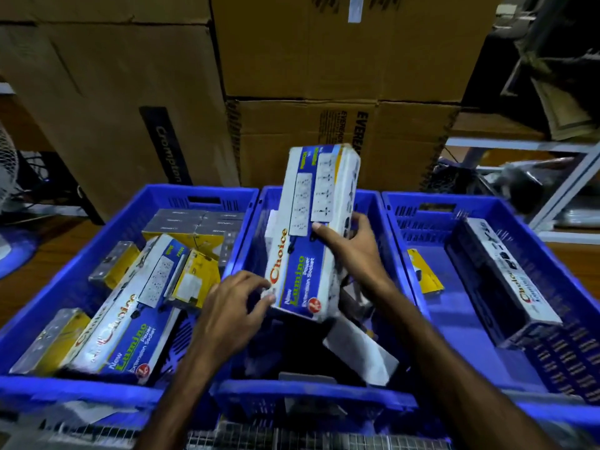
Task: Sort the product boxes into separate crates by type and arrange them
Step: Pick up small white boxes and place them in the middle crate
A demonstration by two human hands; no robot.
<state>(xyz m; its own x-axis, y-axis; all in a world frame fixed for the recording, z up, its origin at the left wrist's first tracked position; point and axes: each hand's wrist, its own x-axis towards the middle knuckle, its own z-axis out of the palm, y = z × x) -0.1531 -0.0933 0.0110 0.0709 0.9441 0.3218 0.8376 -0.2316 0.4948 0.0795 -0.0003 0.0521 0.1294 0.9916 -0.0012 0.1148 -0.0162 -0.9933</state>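
Three blue crates stand side by side. Over the middle crate (pixel 373 209) I hold a long white-and-blue extension socket box (pixel 308 228), tilted away from me. My right hand (pixel 352 245) grips its right edge. My left hand (pixel 237 306) touches its near left corner with the fingertips. A white box (pixel 360 349) lies below in the middle crate. The left crate (pixel 81 264) holds a matching extension socket box (pixel 130 313), several yellow boxes (pixel 194 277) and grey boxes (pixel 191 222). The right crate (pixel 558 264) holds a dark long box (pixel 500 284) and one yellow box (pixel 425 274).
Large brown cartons (pixel 324 76) are stacked right behind the crates. A white metal rack (pixel 568 177) stands at the right. A fan (pixel 6 170) shows at the left edge. The crates rest on a wooden surface (pixel 29 274); a wire grid (pixel 292 436) lies at the near edge.
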